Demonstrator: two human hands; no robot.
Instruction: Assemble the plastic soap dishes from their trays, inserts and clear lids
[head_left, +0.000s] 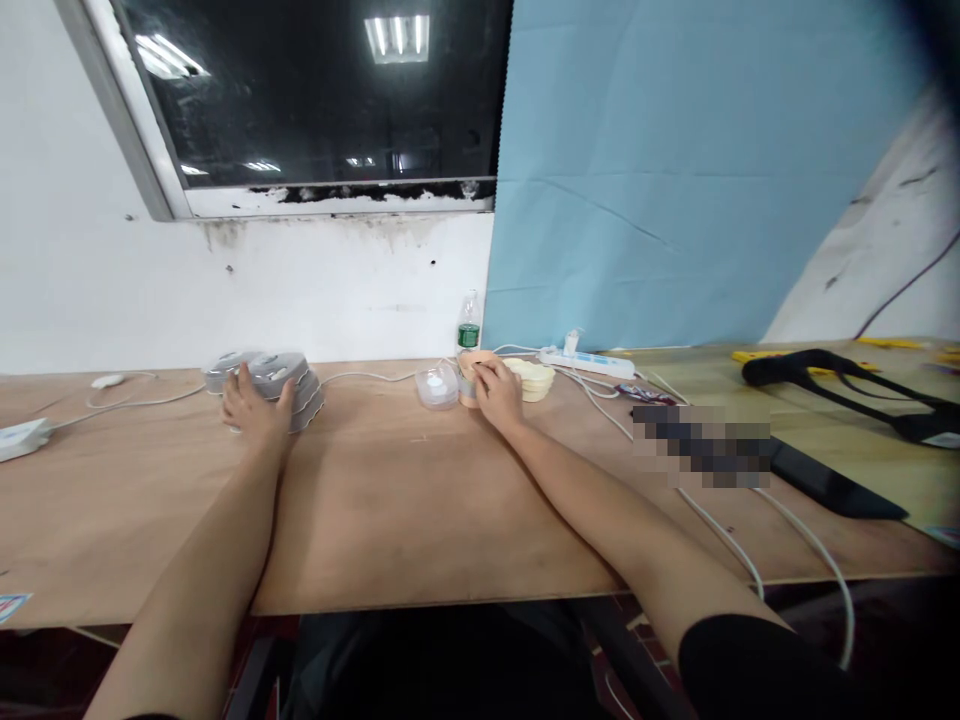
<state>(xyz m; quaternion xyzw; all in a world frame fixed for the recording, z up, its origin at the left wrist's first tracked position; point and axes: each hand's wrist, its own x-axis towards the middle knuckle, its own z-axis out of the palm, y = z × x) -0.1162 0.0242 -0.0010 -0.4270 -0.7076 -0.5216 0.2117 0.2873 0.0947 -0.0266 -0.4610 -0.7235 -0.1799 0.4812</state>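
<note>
We see separate groups on the surface [390,500]: the grey stack [306,398] stands piled in layers on the left, while the peach stack [466,388] and the cream stack [535,380] sit side by side near the wall. A clear box [437,388] lies just left of the peach stack, outside the piles. So some stacking looks done, we judge; how much is left does not show.

Our left arm reaches forward, its grip [256,408] laid against the near side of the grey stack, fingers spread and thumb apart, not clamped. Our right arm slants inward from the right, forearm low over the surface. The right grip [496,390] bends its fingers over the peach stack's top; whether they clamp it or only touch, we cannot tell.
</note>
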